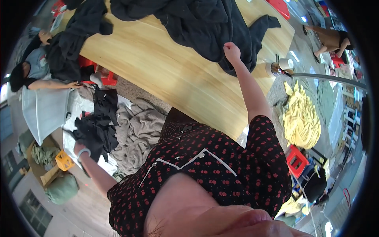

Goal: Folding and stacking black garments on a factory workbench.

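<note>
A dark charcoal garment (197,23) lies in a rumpled heap over the far part of the wooden table, one sleeve-like end stretched to the right. My right hand (232,52) is closed at the near edge of this garment, its fingers pinched on the cloth. Low on the left, my left hand (80,149), with a pale band at the wrist, reaches down beside a black garment (96,132) in a pile. Its fingers are small and partly hidden, so I cannot tell whether they grip the cloth.
The wooden table (158,59) spans the middle. Grey-brown cloth (138,132) is heaped at its near left, by a pale plastic bin (45,110). A co-worker (35,71) sits at left. A white cup (286,64), yellow cloth pile (302,118) and red stool (297,161) are at right.
</note>
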`<move>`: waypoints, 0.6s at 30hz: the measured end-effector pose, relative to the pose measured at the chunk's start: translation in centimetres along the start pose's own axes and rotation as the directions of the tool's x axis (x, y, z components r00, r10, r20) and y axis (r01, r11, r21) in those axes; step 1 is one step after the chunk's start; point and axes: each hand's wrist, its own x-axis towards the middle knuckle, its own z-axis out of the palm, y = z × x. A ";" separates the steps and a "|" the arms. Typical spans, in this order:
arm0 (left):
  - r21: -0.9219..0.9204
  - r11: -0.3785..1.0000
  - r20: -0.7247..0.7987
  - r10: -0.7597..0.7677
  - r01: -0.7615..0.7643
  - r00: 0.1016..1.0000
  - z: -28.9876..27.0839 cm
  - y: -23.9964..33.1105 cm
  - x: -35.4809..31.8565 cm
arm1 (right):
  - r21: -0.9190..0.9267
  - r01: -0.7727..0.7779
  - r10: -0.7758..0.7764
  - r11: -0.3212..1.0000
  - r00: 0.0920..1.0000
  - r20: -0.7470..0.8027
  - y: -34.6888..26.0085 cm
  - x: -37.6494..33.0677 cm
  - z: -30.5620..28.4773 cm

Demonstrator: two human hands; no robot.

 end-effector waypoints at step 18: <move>0.237 0.744 0.912 -0.393 -0.625 -0.122 47.3 -5.2 -38.9 | -0.124 0.187 -0.167 0.975 0.974 0.153 -5.8 -9.9 -6.9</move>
